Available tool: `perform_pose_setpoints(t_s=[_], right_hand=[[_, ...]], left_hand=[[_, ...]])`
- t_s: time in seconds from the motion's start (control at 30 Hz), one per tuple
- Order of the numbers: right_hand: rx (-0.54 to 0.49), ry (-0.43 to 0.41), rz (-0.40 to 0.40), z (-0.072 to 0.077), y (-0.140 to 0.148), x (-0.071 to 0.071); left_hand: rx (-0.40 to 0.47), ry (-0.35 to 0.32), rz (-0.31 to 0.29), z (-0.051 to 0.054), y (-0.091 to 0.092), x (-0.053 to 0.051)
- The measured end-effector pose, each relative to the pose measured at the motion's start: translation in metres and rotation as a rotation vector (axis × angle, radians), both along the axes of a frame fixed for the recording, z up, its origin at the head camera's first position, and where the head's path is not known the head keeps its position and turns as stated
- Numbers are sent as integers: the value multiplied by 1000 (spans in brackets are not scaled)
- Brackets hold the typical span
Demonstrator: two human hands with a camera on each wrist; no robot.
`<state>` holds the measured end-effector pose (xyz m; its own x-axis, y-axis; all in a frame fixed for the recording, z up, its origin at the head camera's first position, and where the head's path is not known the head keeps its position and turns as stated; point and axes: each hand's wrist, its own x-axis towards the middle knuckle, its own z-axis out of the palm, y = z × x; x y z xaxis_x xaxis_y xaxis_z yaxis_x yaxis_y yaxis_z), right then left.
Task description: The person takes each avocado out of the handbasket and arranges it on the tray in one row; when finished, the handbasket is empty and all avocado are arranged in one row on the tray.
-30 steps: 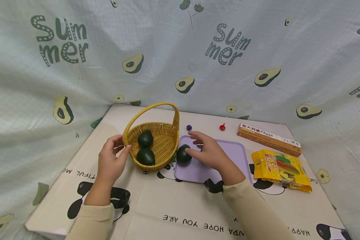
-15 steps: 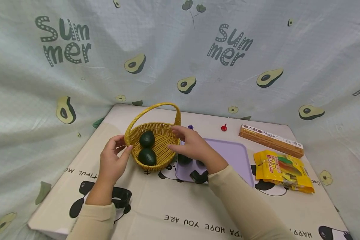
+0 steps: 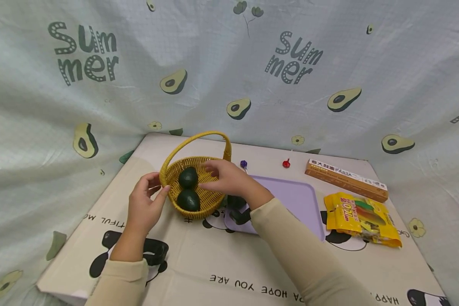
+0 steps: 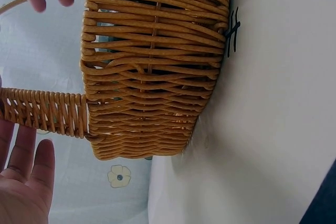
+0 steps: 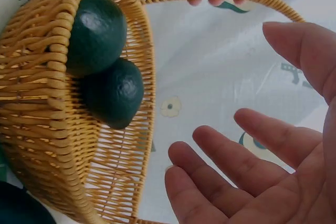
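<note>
The yellow wicker basket (image 3: 210, 208) stands on the table with two dark green avocados (image 3: 188, 200) inside, at its left side. My left hand (image 3: 144, 206) holds the left base of the basket's handle (image 4: 44, 113) between thumb and fingers. Over the basket's right part hovers my right hand (image 3: 231, 180), fingers apart and holding nothing; the right wrist view shows the empty palm (image 5: 278, 182) beside the avocados (image 5: 97, 32). Another dark green avocado (image 3: 236, 201) lies on the purple tray (image 3: 294, 197), partly hidden under my right forearm.
A brown pasta box (image 3: 346, 180) and a yellow snack bag (image 3: 361, 219) lie at the right. Behind the tray are a small purple item (image 3: 243, 163) and a small red one (image 3: 286, 163). A printed cloth (image 3: 199, 51) hangs along the back.
My right hand has moved left from over the avocado on the tray to over the basket, still empty. My left hand has stayed at the handle, and the basket stands in the same place.
</note>
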<state>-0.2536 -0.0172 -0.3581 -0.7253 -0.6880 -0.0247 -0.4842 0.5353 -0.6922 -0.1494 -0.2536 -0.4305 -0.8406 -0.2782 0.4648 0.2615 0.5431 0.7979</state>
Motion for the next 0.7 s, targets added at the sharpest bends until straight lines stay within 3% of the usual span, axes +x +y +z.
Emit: perform_pose_setpoints(t_s=[0.27,0.7], right_hand=[[90,-36,77,4,-15,-8],[209,-100,179,-5,-35,-23]], left_hand=[[3,-6,5,-1,-2,0],[-21,-20,5,1,-2,1]])
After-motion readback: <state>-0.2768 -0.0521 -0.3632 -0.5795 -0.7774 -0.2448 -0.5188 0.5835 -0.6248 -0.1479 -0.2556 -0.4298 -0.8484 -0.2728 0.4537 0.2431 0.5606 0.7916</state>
